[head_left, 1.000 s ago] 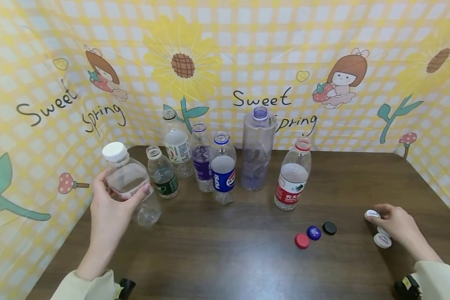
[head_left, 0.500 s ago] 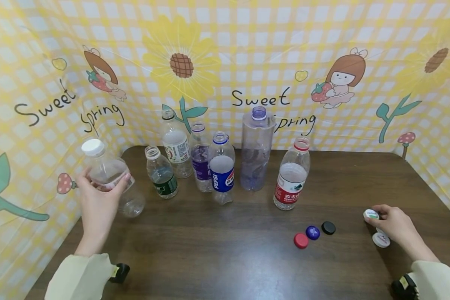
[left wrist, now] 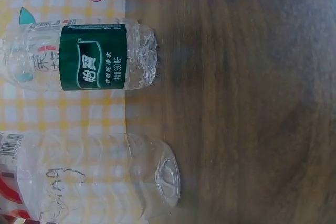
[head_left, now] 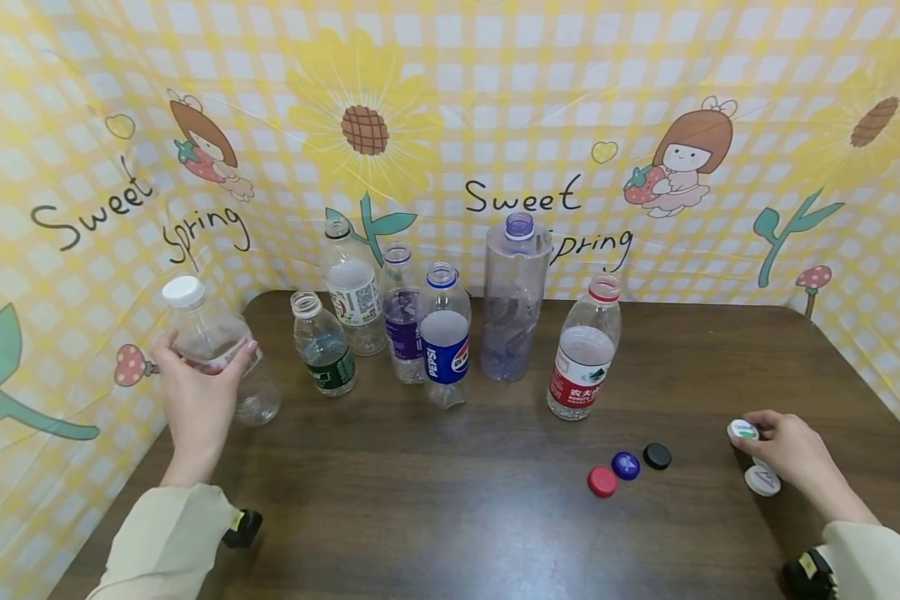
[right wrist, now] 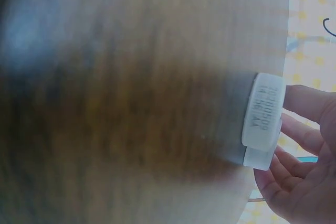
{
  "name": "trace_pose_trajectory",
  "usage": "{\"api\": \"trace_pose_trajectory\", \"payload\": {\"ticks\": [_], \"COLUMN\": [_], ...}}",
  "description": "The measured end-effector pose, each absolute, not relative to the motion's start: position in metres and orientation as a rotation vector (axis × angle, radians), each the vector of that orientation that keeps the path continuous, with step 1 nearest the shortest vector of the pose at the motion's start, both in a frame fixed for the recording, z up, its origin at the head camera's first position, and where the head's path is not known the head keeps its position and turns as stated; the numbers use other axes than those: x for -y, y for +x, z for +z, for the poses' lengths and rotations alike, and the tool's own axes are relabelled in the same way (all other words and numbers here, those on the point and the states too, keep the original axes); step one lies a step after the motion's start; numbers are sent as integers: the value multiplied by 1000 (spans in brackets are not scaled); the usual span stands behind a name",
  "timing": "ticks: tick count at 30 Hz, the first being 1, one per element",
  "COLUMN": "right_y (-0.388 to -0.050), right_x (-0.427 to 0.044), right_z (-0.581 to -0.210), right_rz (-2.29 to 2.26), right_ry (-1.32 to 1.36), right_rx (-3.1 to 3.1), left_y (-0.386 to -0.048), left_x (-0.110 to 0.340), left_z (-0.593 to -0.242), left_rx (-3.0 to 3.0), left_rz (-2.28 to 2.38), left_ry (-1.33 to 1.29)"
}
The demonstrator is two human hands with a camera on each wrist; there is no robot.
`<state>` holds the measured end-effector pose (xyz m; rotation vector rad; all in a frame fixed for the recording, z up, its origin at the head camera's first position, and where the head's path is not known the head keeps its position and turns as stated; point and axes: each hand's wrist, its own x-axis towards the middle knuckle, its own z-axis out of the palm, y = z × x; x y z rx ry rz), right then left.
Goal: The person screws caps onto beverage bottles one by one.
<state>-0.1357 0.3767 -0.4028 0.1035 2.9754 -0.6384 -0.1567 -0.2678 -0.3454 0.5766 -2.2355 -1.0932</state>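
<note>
At the left side of the table, my left hand (head_left: 201,404) grips a clear bottle (head_left: 258,400) with a white cap (head_left: 183,292) on it; the bottle leans a little. The left wrist view has the lower part of this bottle (left wrist: 100,174) beside the green-labelled one (left wrist: 94,56). Far to the right, my right hand (head_left: 798,450) pinches a white cap with green print (head_left: 742,429) between thumb and fingers. Another white cap (head_left: 762,480) lies just below that hand. From the right wrist, fingers show behind two white caps, the nearer one (right wrist: 264,111) with printed marks.
Uncapped bottles stand in the middle: green-labelled (head_left: 332,367), white-labelled (head_left: 356,300), purple-labelled (head_left: 403,325), Pepsi (head_left: 446,358), tall purple-tinted (head_left: 513,317) and red-labelled (head_left: 581,375). Red (head_left: 602,482), blue (head_left: 626,466) and black (head_left: 657,456) caps lie before them. A patterned cloth hangs behind.
My left hand has carried the capped bottle to the left, away from the green-labelled bottle. My right hand has barely moved; the cap it pinches has tilted to show green print.
</note>
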Motion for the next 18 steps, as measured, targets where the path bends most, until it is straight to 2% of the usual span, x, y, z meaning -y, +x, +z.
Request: {"api": "trace_pose_trajectory", "payload": {"ticks": [18], "right_y": [-136], "right_x": [-377], "right_z": [-402], "right_rz": [-635], "right_ry": [106], "right_rx": [-2982], "left_y": [-157], "left_x": [269], "left_z": [-347], "left_rx": [2175], "left_rz": [-1175], "left_ry": [561]}}
